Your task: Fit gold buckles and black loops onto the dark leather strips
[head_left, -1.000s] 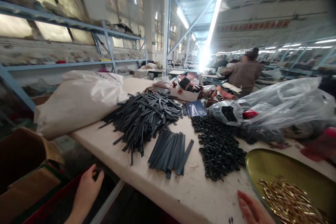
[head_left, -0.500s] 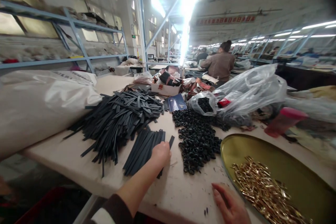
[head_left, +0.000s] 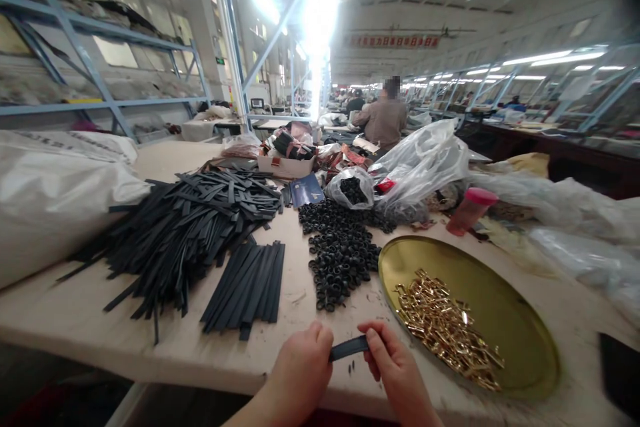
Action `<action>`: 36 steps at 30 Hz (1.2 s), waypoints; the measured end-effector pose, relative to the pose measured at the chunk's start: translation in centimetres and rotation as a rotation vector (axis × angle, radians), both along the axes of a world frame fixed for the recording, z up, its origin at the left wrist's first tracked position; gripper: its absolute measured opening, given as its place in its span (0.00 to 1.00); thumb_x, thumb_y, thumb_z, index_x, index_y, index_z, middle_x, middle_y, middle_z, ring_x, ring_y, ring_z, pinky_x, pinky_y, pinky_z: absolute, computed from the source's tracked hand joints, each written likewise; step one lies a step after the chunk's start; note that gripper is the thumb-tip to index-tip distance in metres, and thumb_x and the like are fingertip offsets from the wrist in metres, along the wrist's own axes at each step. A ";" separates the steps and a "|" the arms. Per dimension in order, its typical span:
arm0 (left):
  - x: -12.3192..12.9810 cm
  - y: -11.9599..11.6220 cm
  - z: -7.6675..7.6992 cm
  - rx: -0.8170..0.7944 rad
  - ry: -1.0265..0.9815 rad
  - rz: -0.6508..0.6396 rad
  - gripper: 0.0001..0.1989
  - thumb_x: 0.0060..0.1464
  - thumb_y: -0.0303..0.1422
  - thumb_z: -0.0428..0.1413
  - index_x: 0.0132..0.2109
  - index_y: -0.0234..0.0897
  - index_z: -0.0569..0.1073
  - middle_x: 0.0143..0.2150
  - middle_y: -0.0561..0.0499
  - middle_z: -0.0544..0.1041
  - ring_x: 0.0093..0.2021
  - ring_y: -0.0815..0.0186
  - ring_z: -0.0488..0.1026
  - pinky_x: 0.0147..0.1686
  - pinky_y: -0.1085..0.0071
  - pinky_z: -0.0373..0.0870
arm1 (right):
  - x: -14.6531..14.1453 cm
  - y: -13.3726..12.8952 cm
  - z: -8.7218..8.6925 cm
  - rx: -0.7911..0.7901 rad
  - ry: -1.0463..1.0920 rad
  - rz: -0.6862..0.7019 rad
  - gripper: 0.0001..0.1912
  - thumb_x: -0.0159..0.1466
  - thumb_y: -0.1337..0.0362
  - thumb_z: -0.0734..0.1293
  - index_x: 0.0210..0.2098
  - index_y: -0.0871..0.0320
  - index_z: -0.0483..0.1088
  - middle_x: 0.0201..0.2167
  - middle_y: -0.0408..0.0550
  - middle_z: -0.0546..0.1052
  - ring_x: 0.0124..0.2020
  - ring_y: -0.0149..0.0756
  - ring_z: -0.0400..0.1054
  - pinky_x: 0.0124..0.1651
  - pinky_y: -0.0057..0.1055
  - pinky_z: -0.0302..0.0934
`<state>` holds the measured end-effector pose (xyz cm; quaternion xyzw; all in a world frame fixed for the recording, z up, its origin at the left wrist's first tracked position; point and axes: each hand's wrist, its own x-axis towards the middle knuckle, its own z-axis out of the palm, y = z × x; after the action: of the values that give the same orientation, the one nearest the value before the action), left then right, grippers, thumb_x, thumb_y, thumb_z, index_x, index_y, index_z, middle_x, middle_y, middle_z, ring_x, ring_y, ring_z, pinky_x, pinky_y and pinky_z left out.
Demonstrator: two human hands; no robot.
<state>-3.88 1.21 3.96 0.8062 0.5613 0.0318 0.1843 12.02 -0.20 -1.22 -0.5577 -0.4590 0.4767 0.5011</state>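
Observation:
Near the table's front edge, my left hand [head_left: 303, 363] and my right hand [head_left: 387, 355] grip the two ends of one short black strip [head_left: 349, 347], which spans the gap between them. Left of my hands lies a neat row of black strips [head_left: 245, 287], with a large loose heap of black strips [head_left: 195, 227] behind it. Beyond my hands is a pile of small black rings [head_left: 335, 260]. To the right, an oval gold tray [head_left: 525, 320] holds a mound of shiny gold metal pieces [head_left: 445, 320].
A big white sack [head_left: 60, 193] leans over the table's left side. Behind the rings are a blue card [head_left: 307, 191], an open plastic bag of black rings [head_left: 353, 188], clear plastic bags and a pink-lidded container [head_left: 470, 210]. A person [head_left: 384, 117] is farther back.
My left hand has come back from the strip row toward the front edge with a strip. My right hand has moved to it and now grips its other end. The view has turned right.

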 end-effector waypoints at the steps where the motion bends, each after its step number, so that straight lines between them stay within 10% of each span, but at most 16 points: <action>1: 0.1 -0.4 -0.4 -0.038 -0.091 0.037 0.12 0.47 0.23 0.46 0.38 0.35 0.69 0.36 0.45 0.74 0.37 0.58 0.71 0.35 0.66 0.64 | 0.0 -0.1 0.2 -0.029 -0.012 0.023 0.20 0.58 0.47 0.58 0.35 0.59 0.65 0.14 0.35 0.60 0.14 0.27 0.55 0.16 0.23 0.50; 8: 0.7 -0.1 -2.5 -0.865 -0.969 0.332 0.08 0.51 0.32 0.44 0.36 0.35 0.64 0.23 0.55 0.70 0.16 0.75 0.62 0.16 0.79 0.56 | 1.8 3.1 0.0 0.116 -0.533 0.142 0.15 0.64 0.57 0.52 0.40 0.58 0.64 0.24 0.43 0.70 0.24 0.33 0.66 0.27 0.28 0.61; 13: 0.6 1.4 -1.5 -1.011 -1.366 0.684 0.12 0.47 0.26 0.49 0.42 0.32 0.64 0.34 0.48 0.72 0.30 0.71 0.72 0.25 0.79 0.65 | 2.1 9.1 -0.2 0.207 -1.030 0.161 0.10 0.61 0.67 0.55 0.36 0.58 0.68 0.34 0.50 0.73 0.36 0.38 0.67 0.40 0.32 0.59; 21: -1.1 3.4 -1.3 -1.166 -1.465 0.822 0.13 0.47 0.23 0.48 0.42 0.31 0.64 0.37 0.45 0.72 0.34 0.69 0.72 0.26 0.77 0.67 | 1.9 11.1 -2.1 0.124 -1.185 0.222 0.11 0.61 0.63 0.56 0.28 0.58 0.67 0.28 0.50 0.69 0.30 0.40 0.64 0.34 0.35 0.56; 25: -1.5 3.9 -2.3 -1.131 -1.418 0.698 0.11 0.47 0.24 0.46 0.41 0.32 0.64 0.33 0.49 0.71 0.25 0.73 0.70 0.21 0.79 0.62 | 2.3 9.6 -1.9 0.082 -0.869 0.137 0.11 0.59 0.58 0.60 0.25 0.57 0.67 0.30 0.48 0.69 0.32 0.39 0.64 0.39 0.36 0.57; 32: -0.5 3.1 -3.5 -0.630 -0.992 0.311 0.15 0.54 0.42 0.43 0.34 0.34 0.66 0.18 0.59 0.63 0.15 0.74 0.57 0.17 0.78 0.52 | -0.8 5.2 2.1 -0.384 0.419 -0.042 0.23 0.46 0.54 0.72 0.40 0.55 0.70 0.30 0.43 0.74 0.28 0.28 0.66 0.37 0.29 0.62; 36: 0.2 2.1 -2.8 -0.445 -0.779 0.232 0.15 0.55 0.39 0.42 0.29 0.36 0.67 0.18 0.57 0.65 0.21 0.71 0.62 0.22 0.77 0.54 | -0.3 3.2 2.1 -0.340 0.405 -0.042 0.21 0.45 0.54 0.73 0.36 0.57 0.73 0.27 0.43 0.75 0.25 0.27 0.66 0.34 0.28 0.62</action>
<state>-3.73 3.27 1.11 0.6070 0.5298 0.2316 0.5452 11.68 3.05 0.89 -0.5366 -0.2510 0.6383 0.4916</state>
